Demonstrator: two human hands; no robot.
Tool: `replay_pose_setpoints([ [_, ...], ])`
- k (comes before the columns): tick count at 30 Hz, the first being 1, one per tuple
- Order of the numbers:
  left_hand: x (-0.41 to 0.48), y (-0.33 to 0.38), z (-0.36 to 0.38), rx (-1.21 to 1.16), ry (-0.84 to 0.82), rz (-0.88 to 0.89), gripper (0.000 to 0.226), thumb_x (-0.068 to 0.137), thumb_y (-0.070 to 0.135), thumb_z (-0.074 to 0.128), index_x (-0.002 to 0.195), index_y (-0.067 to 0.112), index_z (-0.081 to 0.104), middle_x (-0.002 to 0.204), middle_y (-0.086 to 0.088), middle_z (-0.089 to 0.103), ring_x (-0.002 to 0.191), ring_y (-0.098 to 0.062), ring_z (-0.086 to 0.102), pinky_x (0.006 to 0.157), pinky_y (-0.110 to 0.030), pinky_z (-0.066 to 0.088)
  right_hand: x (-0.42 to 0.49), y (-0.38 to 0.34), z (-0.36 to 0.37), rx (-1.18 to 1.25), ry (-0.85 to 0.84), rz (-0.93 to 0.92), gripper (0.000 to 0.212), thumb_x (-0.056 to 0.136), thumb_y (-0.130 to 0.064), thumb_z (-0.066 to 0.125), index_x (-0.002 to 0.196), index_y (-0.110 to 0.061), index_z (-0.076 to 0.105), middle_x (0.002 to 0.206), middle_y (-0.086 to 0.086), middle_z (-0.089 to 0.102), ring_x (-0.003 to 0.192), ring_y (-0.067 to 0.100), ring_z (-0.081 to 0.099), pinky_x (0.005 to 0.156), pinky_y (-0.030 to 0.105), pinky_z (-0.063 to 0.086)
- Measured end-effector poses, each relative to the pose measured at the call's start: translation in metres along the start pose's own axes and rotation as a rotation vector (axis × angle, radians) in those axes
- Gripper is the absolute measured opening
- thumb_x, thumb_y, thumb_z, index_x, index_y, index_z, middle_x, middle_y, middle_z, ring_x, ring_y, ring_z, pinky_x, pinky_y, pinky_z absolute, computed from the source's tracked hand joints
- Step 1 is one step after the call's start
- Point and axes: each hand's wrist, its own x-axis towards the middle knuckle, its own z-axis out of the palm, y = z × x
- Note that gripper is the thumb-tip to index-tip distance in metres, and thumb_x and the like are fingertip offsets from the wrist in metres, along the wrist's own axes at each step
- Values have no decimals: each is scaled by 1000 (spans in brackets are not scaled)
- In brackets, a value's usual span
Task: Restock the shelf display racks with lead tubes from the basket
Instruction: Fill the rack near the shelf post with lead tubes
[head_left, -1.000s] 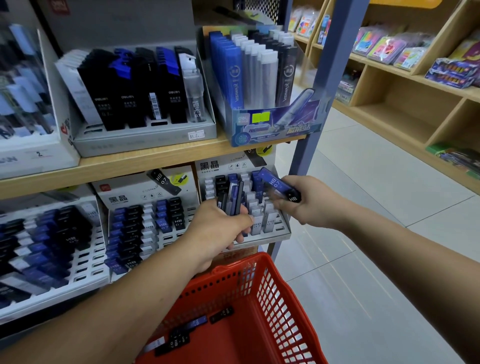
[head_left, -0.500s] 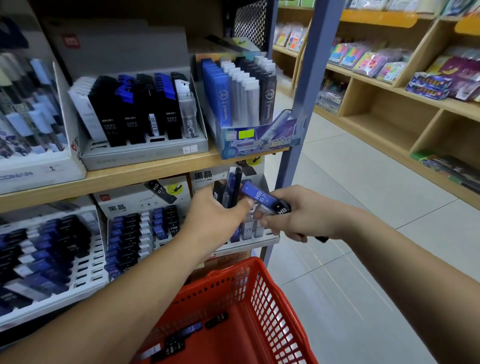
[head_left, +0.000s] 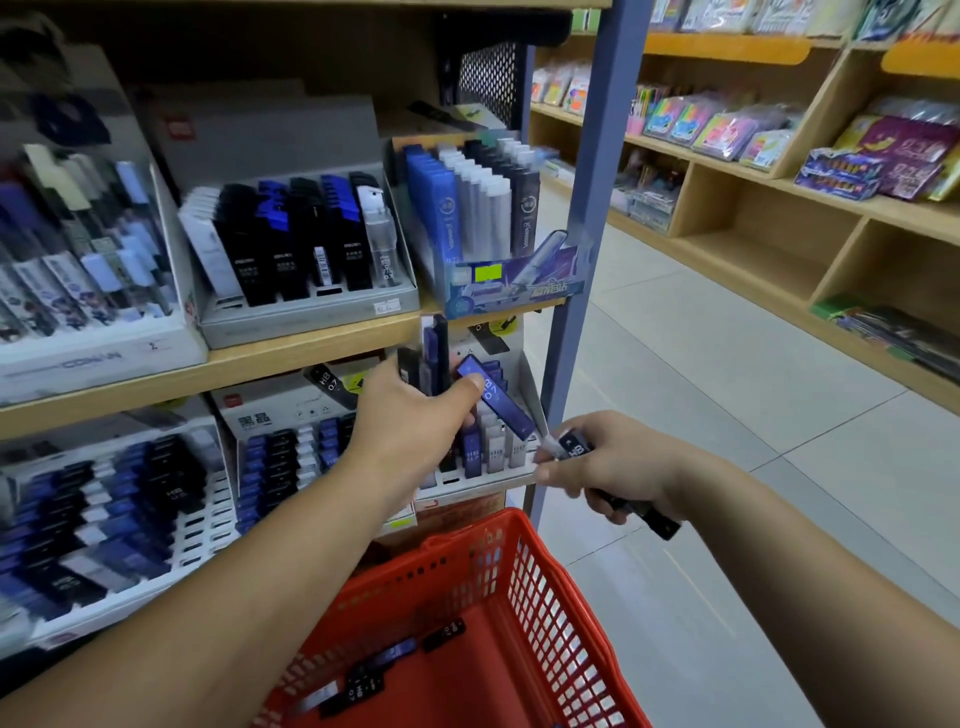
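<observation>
Two hands at rack (head_left: 467, 480) below shelf's (head_left: 291, 358) right end. Left hand (head_left: 410, 421) grips several upright tubes (head_left: 435, 348), thumb on a tilted blue tube (head_left: 498, 400). Right hand (head_left: 613, 462) pinches its cap end and holds a black tube (head_left: 647, 517). Few loose tubes (head_left: 363, 686) lie in basket (head_left: 566, 577).

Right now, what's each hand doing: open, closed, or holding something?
Left hand: grips a bunch of upright lead tubes, thumb on the blue tube.
Right hand: pinches the blue tube's black-capped end and holds a black tube.

Left hand (head_left: 413, 423), right hand (head_left: 610, 467): curled grips.
</observation>
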Motion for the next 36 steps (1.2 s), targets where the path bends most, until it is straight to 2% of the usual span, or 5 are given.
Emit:
replay_pose_setpoints([
  [4,5,-9,5,270,-43,238,13,89,25,79,91,20,67,76,1,69,72,-17,64,70,-35,54,7,15,1,178,277,-76,16,95,-23,74,98,-7,69,69,10,61,49,25,49,43,29,41],
  [9,28,-27,24,561,-169,339,33,85,30,77,111,32,58,89,7,73,87,-16,70,80,-41,59,21,36,11,271,356,-122,15,98,-22,69,99,-7,69,71,14,62,49,27,50,42,29,40],
  [17,50,-33,43,279,-6,280,10,90,20,78,93,24,70,74,22,67,72,9,62,68,-5,43,54,59,22,379,445,-80,16,98,-21,68,100,-6,67,71,17,59,40,23,48,39,27,37],
  [25,57,-54,36,589,-148,345,18,85,30,70,93,40,58,77,11,66,78,-18,65,72,-39,58,65,62,35,418,485,-43,17,98,-24,68,97,-7,64,74,17,59,41,22,48,39,27,38],
  [36,83,-57,43,782,-248,350,24,80,29,73,99,39,62,87,11,69,86,-21,66,75,-36,57,64,60,34,456,480,-74,13,98,-20,68,97,-8,66,81,26,67,42,22,49,39,28,39],
])
